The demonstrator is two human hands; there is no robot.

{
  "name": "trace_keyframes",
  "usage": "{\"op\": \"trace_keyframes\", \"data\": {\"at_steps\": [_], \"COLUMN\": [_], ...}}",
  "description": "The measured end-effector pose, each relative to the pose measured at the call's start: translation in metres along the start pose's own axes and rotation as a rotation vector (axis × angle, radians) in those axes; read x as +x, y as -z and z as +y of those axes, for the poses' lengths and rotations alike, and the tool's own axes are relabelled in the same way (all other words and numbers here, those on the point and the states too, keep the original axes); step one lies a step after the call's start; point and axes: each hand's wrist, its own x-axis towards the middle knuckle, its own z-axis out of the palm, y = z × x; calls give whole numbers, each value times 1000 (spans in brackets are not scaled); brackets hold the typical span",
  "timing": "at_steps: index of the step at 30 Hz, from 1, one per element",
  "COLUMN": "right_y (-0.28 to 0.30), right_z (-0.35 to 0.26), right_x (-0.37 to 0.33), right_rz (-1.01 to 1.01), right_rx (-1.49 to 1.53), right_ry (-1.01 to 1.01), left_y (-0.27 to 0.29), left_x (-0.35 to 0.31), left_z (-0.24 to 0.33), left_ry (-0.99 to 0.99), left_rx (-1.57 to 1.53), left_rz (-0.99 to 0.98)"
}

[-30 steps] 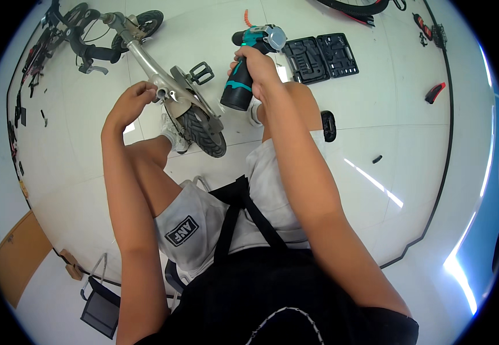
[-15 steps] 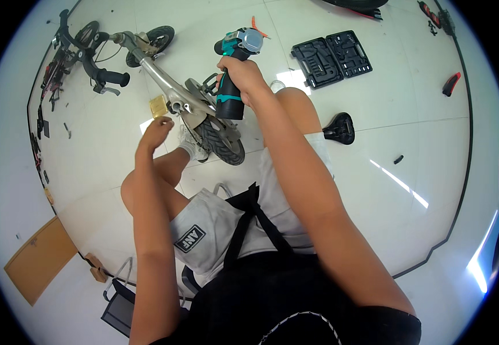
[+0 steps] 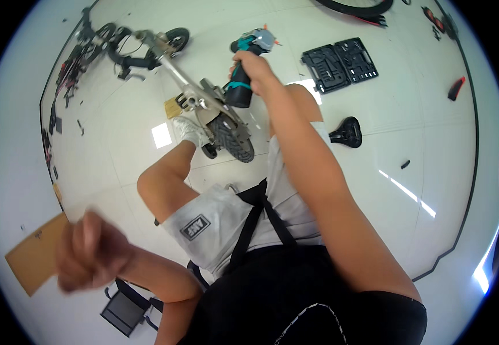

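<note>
My right hand (image 3: 255, 70) is wrapped round the grip of a teal and black cordless drill (image 3: 239, 92), held above the rear part of a small bicycle. The grey bicycle (image 3: 181, 77) stands between my legs, handlebar toward the far left and rear tyre (image 3: 232, 138) nearest me; no saddle shows on it. My left hand (image 3: 94, 253) is raised at the lower left, away from the bicycle and smeared by motion. Its fingers look curled in; whether anything is between them is hidden. A black bicycle saddle (image 3: 349, 133) lies on the floor right of my knee.
An open black tool case (image 3: 341, 66) lies at the far right of the drill. A yellowish box (image 3: 173, 107) sits beside the bicycle. A red and black piece (image 3: 456, 89) and a small black part (image 3: 405, 164) lie to the right. A chair (image 3: 124, 310) stands lower left.
My left hand has left the bicycle's seat tube area and swung back to the lower left, rising closer to the camera. The right hand still holds the drill; the view has shifted slightly.
</note>
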Motion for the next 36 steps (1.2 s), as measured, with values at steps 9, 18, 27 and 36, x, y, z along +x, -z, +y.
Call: {"op": "trace_keyframes", "data": {"at_steps": [9, 18, 27, 36], "right_y": [-3, 13, 21, 49], "right_z": [12, 10, -12, -44], "right_x": [-14, -20, -40, -47], "right_rz": [12, 31, -105, 132], "right_rx": [-127, -145, -23, 62], "right_ry": [19, 4, 128, 183], "left_y": [-89, -99, -111, -99], "left_x": [29, 0, -7, 4], "left_z": [-9, 6, 6, -16], "left_ry": [-1029, -720, -574, -1154], "left_rx": [-122, -52, -298, 90], "left_rz": [-337, -357, -498, -329]}}
